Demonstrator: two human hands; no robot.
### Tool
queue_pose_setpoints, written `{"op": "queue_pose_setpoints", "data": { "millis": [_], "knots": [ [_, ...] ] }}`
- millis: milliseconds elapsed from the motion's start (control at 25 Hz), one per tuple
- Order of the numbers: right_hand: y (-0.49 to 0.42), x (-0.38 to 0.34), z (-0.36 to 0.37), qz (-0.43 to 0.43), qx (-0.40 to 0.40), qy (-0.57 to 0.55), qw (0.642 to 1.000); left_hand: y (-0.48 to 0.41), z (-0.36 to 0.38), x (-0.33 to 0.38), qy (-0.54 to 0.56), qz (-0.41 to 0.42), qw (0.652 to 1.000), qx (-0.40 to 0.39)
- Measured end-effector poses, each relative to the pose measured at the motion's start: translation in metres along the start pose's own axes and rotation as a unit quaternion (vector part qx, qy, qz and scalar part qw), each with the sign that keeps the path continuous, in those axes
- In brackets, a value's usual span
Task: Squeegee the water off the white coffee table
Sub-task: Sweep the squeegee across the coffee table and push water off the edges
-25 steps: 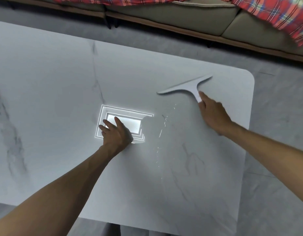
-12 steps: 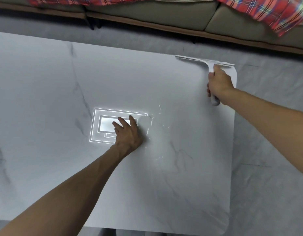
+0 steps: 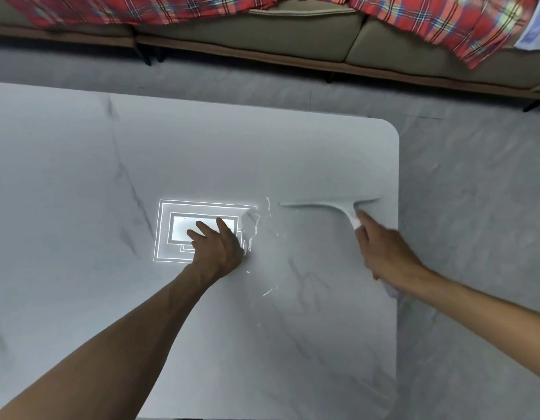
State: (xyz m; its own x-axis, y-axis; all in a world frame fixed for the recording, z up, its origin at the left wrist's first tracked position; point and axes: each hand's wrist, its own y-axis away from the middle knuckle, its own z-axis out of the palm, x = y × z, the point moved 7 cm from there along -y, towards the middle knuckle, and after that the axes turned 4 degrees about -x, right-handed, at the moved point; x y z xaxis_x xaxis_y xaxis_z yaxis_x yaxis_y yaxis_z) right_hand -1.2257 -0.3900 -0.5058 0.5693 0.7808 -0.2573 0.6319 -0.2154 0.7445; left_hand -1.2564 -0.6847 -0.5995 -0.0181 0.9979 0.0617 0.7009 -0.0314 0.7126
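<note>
1. Squeegee [image 3: 347,212]: white, T-shaped, over the right part of the counter [image 3: 262,153]. The blade runs left to right. Its right tip is near the counter's right edge and its left tip is just beside the water [image 3: 250,222]. It is blurred, so I cannot tell whether the blade edge is touching the surface.
2. Right hand [image 3: 383,253]: fingers are wrapped round the squeegee's handle, with the forefinger laid up toward the neck. The butt of the handle shows below the wrist.
3. Left hand [image 3: 217,247]: flat on the counter, fingers straight and spread, holding nothing. It lies over a bright rectangular reflection [image 3: 174,228].
4. Water: a small puddle with drips sits just right of the left hand, and thin streaks lie nearer to me.
5. Handling, my judgement: the body looks like light, stiff plastic, probably with a softer wiping edge, so one hand should be enough. The handle is the place to hold, as it is held now, because that keeps the blade level. The glossy wet counter looks slippery, so I would press down evenly or the blade may skip and leave streaks.
6. Risk, my judgement: the puddle sits beyond the blade's left tip, and the left hand is close enough to obstruct a stroke through it.
</note>
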Motion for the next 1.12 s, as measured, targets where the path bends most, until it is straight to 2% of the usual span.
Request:
{"op": "queue_pose_setpoints", "data": {
  "millis": [120,200,240,320,360,480,600,720,840,920,1000,1040,1120],
  "knots": [
    [-0.054,-0.018,-0.060,-0.031,0.114,0.002,0.993,-0.002,0.010,0.001,-0.016,-0.009,0.999,-0.036],
    [-0.090,-0.023,-0.091,-0.019,0.159,-0.044,0.986,0.001,0.009,0.007,-0.070,0.033,0.997,-0.013],
    [-0.102,-0.019,-0.098,-0.009,0.167,-0.078,0.983,0.006,0.008,0.010,-0.115,0.048,0.991,-0.043],
    [-0.108,-0.006,-0.095,0.006,0.164,-0.103,0.981,0.010,-0.003,0.011,-0.195,0.067,0.979,-0.004],
    [-0.104,0.001,-0.085,0.002,0.159,-0.080,0.984,0.010,-0.002,0.012,-0.215,0.077,0.974,-0.017],
    [-0.068,0.031,-0.042,0.001,0.140,-0.003,0.990,0.006,0.002,0.013,-0.161,0.057,0.985,0.014],
    [-0.011,0.059,0.006,0.035,0.072,-0.005,0.997,0.005,0.013,0.015,-0.213,0.093,0.973,-0.004],
    [0.022,0.062,0.017,0.039,0.014,-0.023,0.999,0.005,0.011,0.012,-0.204,0.092,0.975,-0.013],
    [-0.015,0.038,-0.030,0.005,0.097,-0.017,0.995,0.004,0.006,0.010,-0.145,0.062,0.988,-0.010],
    [-0.058,0.016,-0.067,0.005,0.149,-0.045,0.988,0.012,0.000,0.007,-0.123,0.039,0.991,-0.046],
    [-0.091,0.006,-0.086,0.026,0.164,-0.105,0.980,0.013,0.003,0.010,-0.164,0.081,0.983,-0.007],
    [-0.098,0.005,-0.085,0.037,0.161,-0.126,0.978,0.010,0.007,0.008,-0.151,0.077,0.985,-0.005],
    [-0.093,0.005,-0.060,0.051,0.144,-0.121,0.981,0.006,0.008,0.003,-0.120,0.013,0.992,-0.024]
  ]
}}
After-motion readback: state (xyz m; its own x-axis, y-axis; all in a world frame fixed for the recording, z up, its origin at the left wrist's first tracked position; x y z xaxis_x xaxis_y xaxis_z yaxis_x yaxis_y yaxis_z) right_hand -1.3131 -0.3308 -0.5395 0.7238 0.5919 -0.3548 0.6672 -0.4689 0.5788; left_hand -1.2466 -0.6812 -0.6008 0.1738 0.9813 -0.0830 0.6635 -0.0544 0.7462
